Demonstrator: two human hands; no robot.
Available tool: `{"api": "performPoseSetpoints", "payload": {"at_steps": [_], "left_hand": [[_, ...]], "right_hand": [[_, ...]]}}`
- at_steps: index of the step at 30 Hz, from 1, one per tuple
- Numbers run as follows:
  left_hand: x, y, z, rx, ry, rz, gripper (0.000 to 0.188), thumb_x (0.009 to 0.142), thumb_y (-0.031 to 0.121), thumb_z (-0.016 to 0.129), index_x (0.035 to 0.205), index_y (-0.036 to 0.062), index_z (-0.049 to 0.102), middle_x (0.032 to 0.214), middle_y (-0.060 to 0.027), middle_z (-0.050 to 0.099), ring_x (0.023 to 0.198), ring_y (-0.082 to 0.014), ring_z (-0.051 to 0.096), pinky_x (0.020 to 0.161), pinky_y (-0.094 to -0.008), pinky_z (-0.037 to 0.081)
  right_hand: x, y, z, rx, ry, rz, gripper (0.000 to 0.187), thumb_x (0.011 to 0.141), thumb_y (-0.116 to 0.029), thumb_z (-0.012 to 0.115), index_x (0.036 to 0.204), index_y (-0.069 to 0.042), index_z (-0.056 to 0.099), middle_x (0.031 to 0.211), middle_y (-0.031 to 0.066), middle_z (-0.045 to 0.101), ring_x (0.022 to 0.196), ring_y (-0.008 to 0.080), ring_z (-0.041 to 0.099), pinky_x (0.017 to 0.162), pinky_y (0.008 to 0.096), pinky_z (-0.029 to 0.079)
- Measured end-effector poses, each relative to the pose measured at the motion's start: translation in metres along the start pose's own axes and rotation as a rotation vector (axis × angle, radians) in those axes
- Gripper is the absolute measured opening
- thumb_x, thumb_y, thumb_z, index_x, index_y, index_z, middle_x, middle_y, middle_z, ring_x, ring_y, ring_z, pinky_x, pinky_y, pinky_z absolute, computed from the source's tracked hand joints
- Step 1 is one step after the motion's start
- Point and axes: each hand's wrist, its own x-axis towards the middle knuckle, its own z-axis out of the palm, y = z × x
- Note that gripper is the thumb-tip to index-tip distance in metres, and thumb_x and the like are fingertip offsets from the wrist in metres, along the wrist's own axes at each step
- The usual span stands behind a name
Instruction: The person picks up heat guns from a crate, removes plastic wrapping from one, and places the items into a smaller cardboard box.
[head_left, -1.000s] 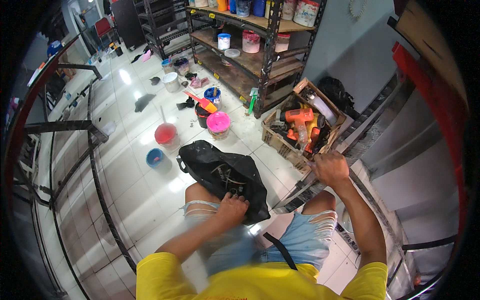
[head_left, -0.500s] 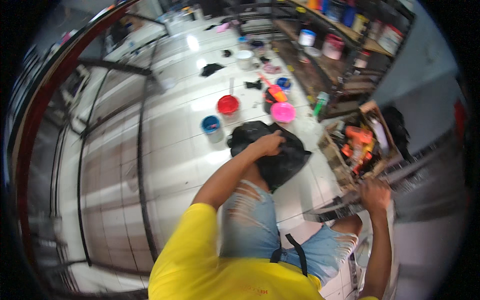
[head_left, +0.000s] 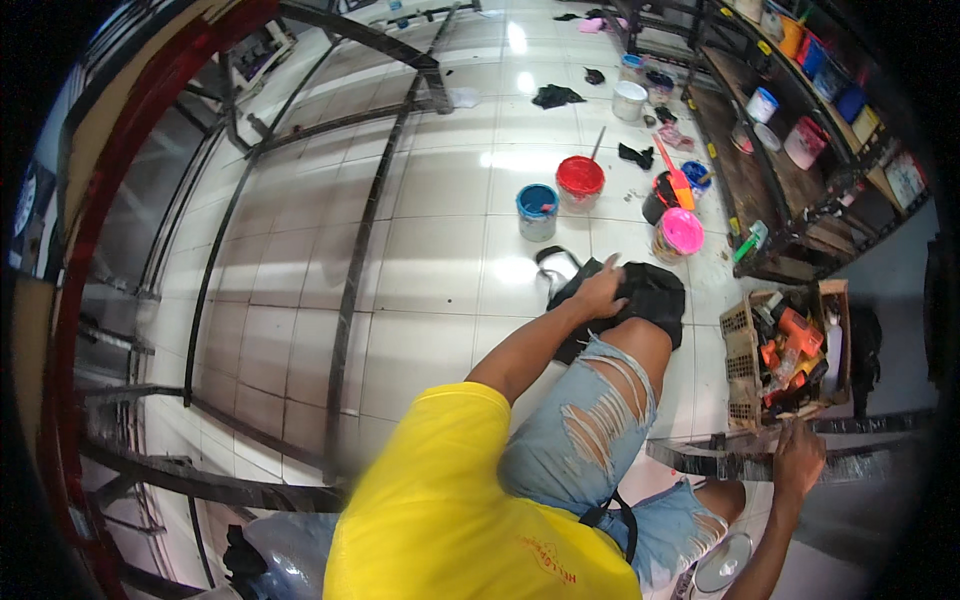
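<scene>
A black bag (head_left: 655,295) with a loose strap loop lies on the tiled floor beside my bent knee. Over its near side reaches my left hand (head_left: 602,292), with the index finger stretched out and the thumb apart. Part of the bag is hidden by that hand and the knee. Off to the right, my right hand (head_left: 800,457) is bent over a dark, shiny metal bar (head_left: 715,462), close to the near edge of a crate of tools (head_left: 742,375). Its fingertips are partly hidden.
Beyond the bag stand open paint pots: blue (head_left: 537,212), red (head_left: 580,182) and pink (head_left: 680,235). At right is a shelf (head_left: 745,130) with several cans. Dark metal frames (head_left: 355,260) cross the floor at left. Black rags (head_left: 557,96) lie farther off.
The view has shifted, so the scene sits farther right. The bag looks more bunched, with its strap loop now showing. My left fingers have spread on it; my right hand stays at the bar.
</scene>
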Motion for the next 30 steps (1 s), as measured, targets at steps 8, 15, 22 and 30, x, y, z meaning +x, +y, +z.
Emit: {"api": "performPoseSetpoints", "payload": {"at_steps": [8,15,22,30], "left_hand": [[-0.031,-0.040,0.072,0.237,-0.200,-0.071,0.057,0.084,0.045,0.053,0.124,0.0033,0.052,0.106,-0.0233,0.065,0.095,-0.0387,0.064,0.081,-0.0525,0.049],[-0.091,-0.073,0.045,0.470,-0.310,0.000,0.017,0.073,0.017,0.066,0.081,0.0023,0.066,0.088,-0.0179,0.066,0.085,-0.0331,0.064,0.081,-0.0423,0.046],[-0.185,-0.155,-0.049,0.772,-0.506,-0.018,0.031,0.074,0.022,0.066,0.101,0.0072,0.067,0.098,-0.0156,0.067,0.092,-0.0340,0.064,0.079,-0.0427,0.050],[-0.182,-0.026,-0.192,0.885,-0.448,-0.501,0.027,0.078,0.021,0.063,0.098,0.0033,0.065,0.087,-0.0198,0.068,0.086,-0.0383,0.065,0.074,-0.0467,0.052]], "right_hand": [[-0.007,0.009,-0.006,-0.040,0.051,0.024,0.022,0.082,-0.027,0.062,0.092,-0.008,0.063,0.084,0.0110,0.066,0.077,0.0271,0.064,0.075,0.0383,0.050],[-0.007,0.007,-0.015,-0.020,-0.025,0.024,0.023,0.085,-0.026,0.059,0.095,-0.006,0.061,0.080,0.0095,0.063,0.075,0.0245,0.062,0.073,0.0372,0.045],[0.002,0.001,-0.010,0.026,0.073,-0.001,0.024,0.082,-0.031,0.065,0.080,-0.008,0.058,0.078,0.0079,0.063,0.076,0.0242,0.063,0.075,0.0367,0.047],[-0.004,0.010,-0.012,0.262,0.409,-0.136,0.013,0.079,-0.014,0.059,0.082,-0.001,0.060,0.070,0.0121,0.055,0.066,0.0291,0.055,0.068,0.0389,0.043]]}}
